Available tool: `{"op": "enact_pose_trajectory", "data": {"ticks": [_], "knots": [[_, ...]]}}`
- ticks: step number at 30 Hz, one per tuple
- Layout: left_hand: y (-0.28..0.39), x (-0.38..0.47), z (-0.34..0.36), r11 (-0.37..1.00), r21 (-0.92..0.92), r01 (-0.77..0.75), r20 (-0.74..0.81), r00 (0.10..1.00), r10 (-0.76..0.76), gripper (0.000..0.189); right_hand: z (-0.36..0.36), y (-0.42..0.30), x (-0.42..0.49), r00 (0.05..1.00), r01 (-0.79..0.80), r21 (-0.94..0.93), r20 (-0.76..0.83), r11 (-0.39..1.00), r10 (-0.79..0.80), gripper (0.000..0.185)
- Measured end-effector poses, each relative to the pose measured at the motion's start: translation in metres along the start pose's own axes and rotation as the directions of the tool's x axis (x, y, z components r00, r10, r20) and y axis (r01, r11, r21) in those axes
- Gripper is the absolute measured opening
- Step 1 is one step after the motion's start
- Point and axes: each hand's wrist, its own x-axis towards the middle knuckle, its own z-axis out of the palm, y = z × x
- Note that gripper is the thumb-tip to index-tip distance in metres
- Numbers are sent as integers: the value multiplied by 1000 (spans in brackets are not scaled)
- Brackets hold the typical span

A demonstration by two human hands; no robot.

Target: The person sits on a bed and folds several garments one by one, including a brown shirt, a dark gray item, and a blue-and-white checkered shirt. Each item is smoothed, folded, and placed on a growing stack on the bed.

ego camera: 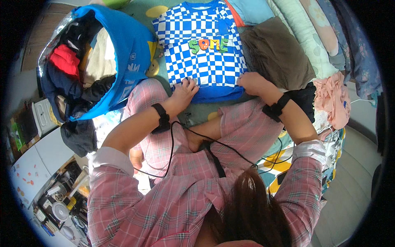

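Observation:
A blue-and-white checkered T-shirt (pixel 206 66) with colourful printed letters lies flat before me, its collar away from me. Along its near hem shows a strip of plain blue cloth (pixel 219 94). My left hand (pixel 185 92) touches the near left corner of the shirt, fingers bent over the fabric; whether they grip it is hidden. At the near right corner, my right hand (pixel 253 84) pinches the hem with curled fingers. Right of the shirt, close to my right hand, lies a folded dark brown garment (pixel 277 52).
An open blue bag (pixel 132 46) full of clothes leans at the left. Behind the brown garment are folded light blue cloth (pixel 251 10) and rolled bedding (pixel 304 37). Crumpled pink cloth (pixel 331 98) lies at the right. A black cable (pixel 213 139) runs across my lap between the wrist straps.

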Motion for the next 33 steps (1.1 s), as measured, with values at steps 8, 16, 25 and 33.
{"op": "enact_pose_trajectory", "data": {"ticks": [8, 16, 25, 33], "knots": [[-9, -4, -3, 999, 20, -28, -4, 1000, 28, 55, -16, 3, -28, 986, -126, 198, -86, 972, 145, 22], [-6, 18, 8, 985, 164, -58, 82, 996, 45, 36, -2, -22, -33, 989, -122, -46, -91, 992, 117, 51], [-36, -31, -61, 968, -246, 58, -44, 996, -71, 47, 41, -44, 30, 874, -385, -324, 174, 864, 455, 47], [-46, -109, -114, 861, -483, -161, -474, 874, -103, 43, -13, -75, -19, 893, -239, -57, -406, 969, 196, 13]]}}
